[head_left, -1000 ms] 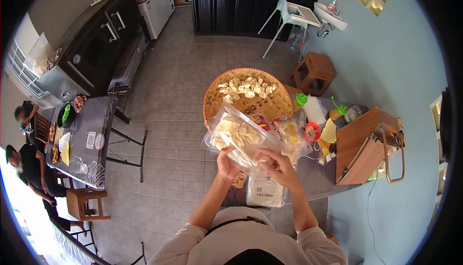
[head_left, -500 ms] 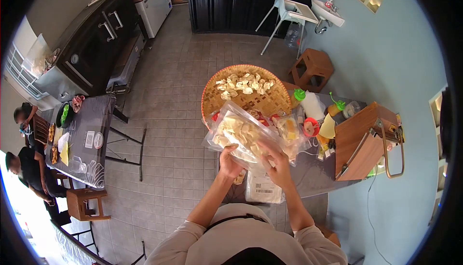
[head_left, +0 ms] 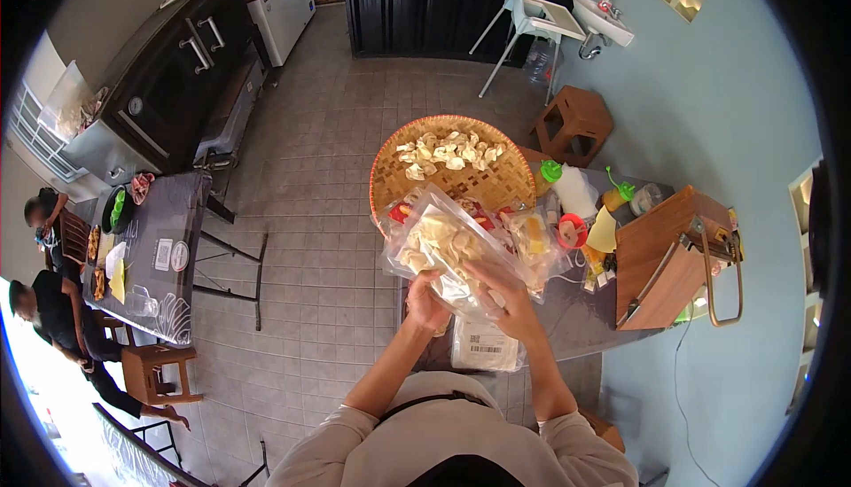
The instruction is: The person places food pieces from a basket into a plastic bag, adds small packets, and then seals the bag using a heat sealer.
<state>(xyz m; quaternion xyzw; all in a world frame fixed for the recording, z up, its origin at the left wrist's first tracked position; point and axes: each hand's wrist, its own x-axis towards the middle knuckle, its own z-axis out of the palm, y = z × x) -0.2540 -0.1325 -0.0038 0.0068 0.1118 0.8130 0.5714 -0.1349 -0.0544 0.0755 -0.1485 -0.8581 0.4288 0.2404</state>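
Note:
A clear plastic bag [head_left: 448, 243] of pale, chip-like pieces is held up before me, tilted, over the near rim of a round woven tray [head_left: 390, 177]. My left hand [head_left: 429, 303] is closed on the bag's lower left edge. On the lower right side, my right hand [head_left: 507, 299] grips the bag with its fingers laid across the plastic. More pale pieces [head_left: 454, 150] lie loose on the far half of the tray. Below my hands a flat clear packet [head_left: 485, 345] with a barcode label rests on the table. Other filled packets [head_left: 534, 239] lie right of the bag.
Green-capped bottles [head_left: 548, 174], a red cup [head_left: 572, 231] and a wooden box-like stand [head_left: 669, 261] with a metal handle crowd the table's right side. A brown stool [head_left: 573, 128] stands beyond. Two people [head_left: 60, 310] are at another table [head_left: 168, 292] on the left.
The bag has shifted slightly right and turned a little in my hands. My right hand's fingers have slid over its surface. At far left, a person's leg now stretches out.

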